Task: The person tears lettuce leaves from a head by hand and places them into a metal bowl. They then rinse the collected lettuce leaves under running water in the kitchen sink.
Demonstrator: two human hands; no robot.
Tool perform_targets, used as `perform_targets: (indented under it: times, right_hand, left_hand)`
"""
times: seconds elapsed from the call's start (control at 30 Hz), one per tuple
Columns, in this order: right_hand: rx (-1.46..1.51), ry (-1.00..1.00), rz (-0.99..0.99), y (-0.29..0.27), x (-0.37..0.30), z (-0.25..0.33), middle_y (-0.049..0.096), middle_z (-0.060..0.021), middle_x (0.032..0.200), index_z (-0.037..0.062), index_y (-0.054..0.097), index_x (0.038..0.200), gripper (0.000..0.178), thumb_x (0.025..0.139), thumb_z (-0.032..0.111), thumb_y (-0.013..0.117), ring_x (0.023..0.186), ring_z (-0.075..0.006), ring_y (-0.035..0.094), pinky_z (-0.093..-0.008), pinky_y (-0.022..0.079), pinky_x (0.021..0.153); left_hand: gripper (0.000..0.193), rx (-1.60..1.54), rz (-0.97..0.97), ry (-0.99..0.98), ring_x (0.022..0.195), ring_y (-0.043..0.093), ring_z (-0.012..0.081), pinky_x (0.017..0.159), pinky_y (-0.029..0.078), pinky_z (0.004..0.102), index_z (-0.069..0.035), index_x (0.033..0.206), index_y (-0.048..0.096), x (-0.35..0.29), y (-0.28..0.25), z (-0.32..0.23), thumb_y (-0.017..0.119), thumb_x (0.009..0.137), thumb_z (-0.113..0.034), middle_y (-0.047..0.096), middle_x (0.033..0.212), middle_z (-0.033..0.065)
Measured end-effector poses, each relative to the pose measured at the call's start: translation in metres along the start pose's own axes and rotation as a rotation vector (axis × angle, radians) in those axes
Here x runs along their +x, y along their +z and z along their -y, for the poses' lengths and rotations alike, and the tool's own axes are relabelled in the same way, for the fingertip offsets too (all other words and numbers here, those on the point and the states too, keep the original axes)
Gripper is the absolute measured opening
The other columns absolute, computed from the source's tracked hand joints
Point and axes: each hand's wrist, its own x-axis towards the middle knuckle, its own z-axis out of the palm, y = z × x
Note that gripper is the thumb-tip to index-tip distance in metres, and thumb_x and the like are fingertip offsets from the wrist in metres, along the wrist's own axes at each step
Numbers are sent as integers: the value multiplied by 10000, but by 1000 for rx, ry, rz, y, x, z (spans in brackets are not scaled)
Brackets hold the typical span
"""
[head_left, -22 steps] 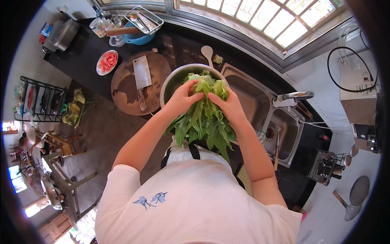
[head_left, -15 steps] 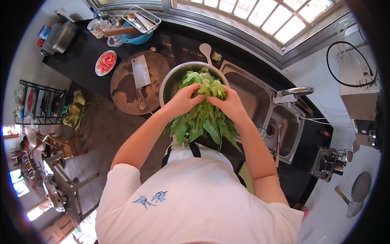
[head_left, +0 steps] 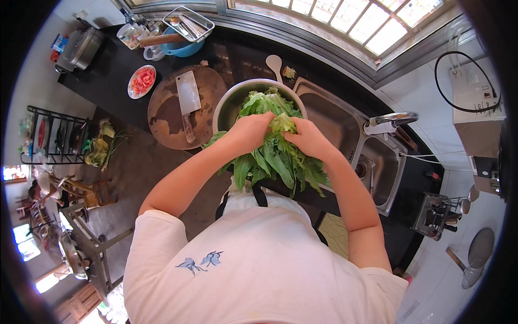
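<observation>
A big bunch of leafy green lettuce [head_left: 278,162] spills over the near rim of a round metal basin [head_left: 219,108]. My left hand [head_left: 252,131] is closed on leaves at the left of the bunch, its fingertips hidden among them. From the right, my right hand [head_left: 309,137] pinches the pale green leaves near the top. The two hands are a small gap apart, with leaves between them. Long dark leaves hang down below both hands, towards my shirt. More leaves lie inside the basin, behind my hands.
Left of the basin, a cleaver [head_left: 188,97] lies on a round wooden chopping board [head_left: 162,121]. Beyond it stands a plate of cut red pieces [head_left: 142,81]. A double steel sink [head_left: 329,116] with a tap [head_left: 396,119] is at the right. A white spoon [head_left: 274,65] lies behind the basin.
My left hand has turned over the bunch, its fingers now tucked away. The right hand has shifted slightly right and down, and the leaves spread wider to both sides.
</observation>
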Motion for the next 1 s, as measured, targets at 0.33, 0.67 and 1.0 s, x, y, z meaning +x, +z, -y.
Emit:
perform_targets:
  times: [0.33, 0.67, 1.0]
  right_hand:
    - [991, 18, 562, -29, -7, -23, 500, -26, 633, -42, 576, 1099, 238, 918, 106, 534, 509, -105, 429, -255, 338, 503]
    - [1283, -42, 250, -3, 12, -26, 539, -84, 799, -54, 471, 1294, 427, 896, 102, 494, 652, -173, 494, -329, 431, 651]
    - [979, 43, 76, 14, 23, 4, 618, -87, 1154, -21, 498, 1297, 427, 896, 103, 579, 934, -182, 626, -336, 521, 821]
  left_hand:
    - [151, -997, 322, 136, 769, 531, 141, 694, 457, 299, -56, 1103, 520, 2, -9, 29, 497, 976, -134, 567, 920, 29]
    - [403, -864, -145, -443, 1006, 550, 189, 879, 447, 337, -28, 1283, 476, 25, 34, 117, 505, 916, -192, 585, 1101, 82]
    - [491, 8, -386, -224, 1102, 535, 326, 951, 422, 411, -18, 1247, 572, 23, 38, 125, 534, 935, -395, 541, 1248, 184]
